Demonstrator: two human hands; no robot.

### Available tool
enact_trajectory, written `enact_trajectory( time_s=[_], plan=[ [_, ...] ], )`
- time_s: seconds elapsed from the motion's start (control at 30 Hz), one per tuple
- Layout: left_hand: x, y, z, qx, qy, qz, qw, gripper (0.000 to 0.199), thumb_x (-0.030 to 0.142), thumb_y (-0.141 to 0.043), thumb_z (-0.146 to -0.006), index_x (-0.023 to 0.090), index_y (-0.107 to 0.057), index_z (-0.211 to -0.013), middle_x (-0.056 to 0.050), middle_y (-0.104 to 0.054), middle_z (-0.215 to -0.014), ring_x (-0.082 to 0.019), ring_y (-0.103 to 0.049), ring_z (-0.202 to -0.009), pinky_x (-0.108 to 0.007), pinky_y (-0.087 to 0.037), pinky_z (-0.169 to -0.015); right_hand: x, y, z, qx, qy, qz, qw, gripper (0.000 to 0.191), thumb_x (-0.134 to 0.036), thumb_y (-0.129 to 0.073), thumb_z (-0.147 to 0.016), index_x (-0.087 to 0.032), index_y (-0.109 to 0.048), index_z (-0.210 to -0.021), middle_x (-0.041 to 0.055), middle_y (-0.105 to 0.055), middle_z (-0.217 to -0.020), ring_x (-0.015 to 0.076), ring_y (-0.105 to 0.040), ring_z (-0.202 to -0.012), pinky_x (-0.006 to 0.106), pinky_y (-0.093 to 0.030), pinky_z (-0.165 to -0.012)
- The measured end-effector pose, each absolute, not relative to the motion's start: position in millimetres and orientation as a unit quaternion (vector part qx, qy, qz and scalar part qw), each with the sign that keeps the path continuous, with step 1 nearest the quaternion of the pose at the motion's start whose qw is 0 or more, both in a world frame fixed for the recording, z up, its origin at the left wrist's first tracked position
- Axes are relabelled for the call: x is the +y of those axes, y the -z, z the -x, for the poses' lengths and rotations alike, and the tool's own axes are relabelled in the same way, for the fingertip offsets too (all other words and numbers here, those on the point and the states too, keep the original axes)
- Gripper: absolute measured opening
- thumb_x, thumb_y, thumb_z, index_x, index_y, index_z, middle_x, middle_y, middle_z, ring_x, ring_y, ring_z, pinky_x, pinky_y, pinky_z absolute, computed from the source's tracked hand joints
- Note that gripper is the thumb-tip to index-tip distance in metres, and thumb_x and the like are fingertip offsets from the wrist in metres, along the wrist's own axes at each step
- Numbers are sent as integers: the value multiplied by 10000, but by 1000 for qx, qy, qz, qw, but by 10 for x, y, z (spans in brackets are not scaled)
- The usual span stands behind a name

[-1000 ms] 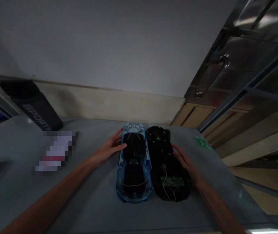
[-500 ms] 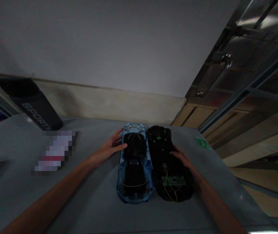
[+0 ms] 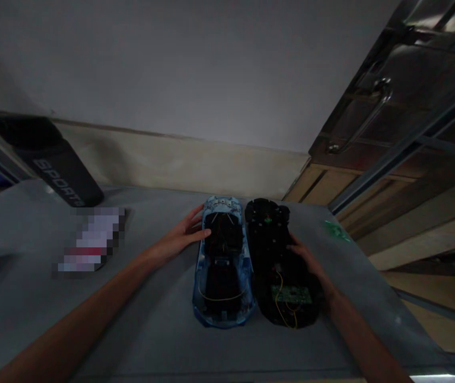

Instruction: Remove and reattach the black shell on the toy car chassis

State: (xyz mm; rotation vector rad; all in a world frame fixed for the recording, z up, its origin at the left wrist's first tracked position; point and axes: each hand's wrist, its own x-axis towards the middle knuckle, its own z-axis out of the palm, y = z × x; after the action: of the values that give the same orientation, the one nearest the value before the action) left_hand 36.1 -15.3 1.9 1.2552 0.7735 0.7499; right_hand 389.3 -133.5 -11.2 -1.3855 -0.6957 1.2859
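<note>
A blue toy car body shell (image 3: 247, 266) lies upside down on the grey table, its dark inside and a pale wire showing. Close on its right is the black toy car chassis (image 3: 265, 239), with a green circuit board (image 3: 291, 294) and yellow wires near its close end. My left hand (image 3: 189, 230) grips the shell's left side, thumb over the rim and fingers along the outer wall. At the chassis's right side, my right hand (image 3: 305, 255) has its thumb on the edge; its other fingers are mostly hidden.
A dark bottle (image 3: 57, 165) marked SPORT stands at the back left, near a blurred-out flat item (image 3: 93, 239). Crumpled green plastic (image 3: 337, 230) lies by the table's right edge. Behind the table rises a wall (image 3: 187, 165); a metal door handle (image 3: 365, 119) is at upper right.
The chassis has shifted slightly right, and a narrow gap now shows between its far end and the shell. Both hands keep their places on the two parts. The view has tilted a little.
</note>
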Motion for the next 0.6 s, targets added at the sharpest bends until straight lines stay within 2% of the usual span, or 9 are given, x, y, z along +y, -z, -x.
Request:
enact_trajectory(
  time_s=[0.13,0.2,0.27,0.43,0.6],
  plan=[
    [-145,-11,-362,349,-332,-565,671,1109,524,-912,-886,356,-312,-1803,-128,-449,-1844,-433,-400,-1709,-652,-323,-1395,-1318,205,-3946,-294,-544,580,531,727,-510,-877,-825,-400,-707,-1523,32,-857,-1329,390,-809,-1221,583,-644,-1089],
    [-136,14,-361,348,-331,-565,671,1105,533,-915,-877,390,-321,-1797,-93,-479,-1829,-424,-410,-1706,-634,-334,-1395,-1308,241,-3963,-297,-545,576,533,701,-492,-866,-836,-412,-711,-1514,30,-854,-1335,392,-808,-1216,601,-643,-1082],
    [-132,30,-360,349,-331,-564,671,1114,545,-922,-868,392,-323,-1795,-84,-482,-1828,-415,-408,-1708,-617,-334,-1400,-1296,255,-3971,-303,-546,573,532,669,-484,-858,-839,-403,-725,-1490,33,-852,-1342,385,-812,-1200,590,-649,-1056],
    [-146,2,-357,354,-327,-563,672,1163,570,-925,-867,344,-283,-1809,-137,-417,-1860,-418,-400,-1710,-643,-324,-1401,-1290,197,-3945,-312,-561,555,530,663,-463,-861,-826,-386,-731,-1472,36,-846,-1366,365,-824,-1164,548,-663,-996],
    [-154,-19,-360,348,-328,-564,674,1154,553,-917,-882,340,-273,-1815,-140,-419,-1858,-418,-404,-1708,-637,-322,-1404,-1312,168,-3914,-291,-565,557,534,665,-456,-864,-823,-386,-732,-1472,43,-858,-1339,380,-821,-1189,553,-661,-1005]
  ],
)
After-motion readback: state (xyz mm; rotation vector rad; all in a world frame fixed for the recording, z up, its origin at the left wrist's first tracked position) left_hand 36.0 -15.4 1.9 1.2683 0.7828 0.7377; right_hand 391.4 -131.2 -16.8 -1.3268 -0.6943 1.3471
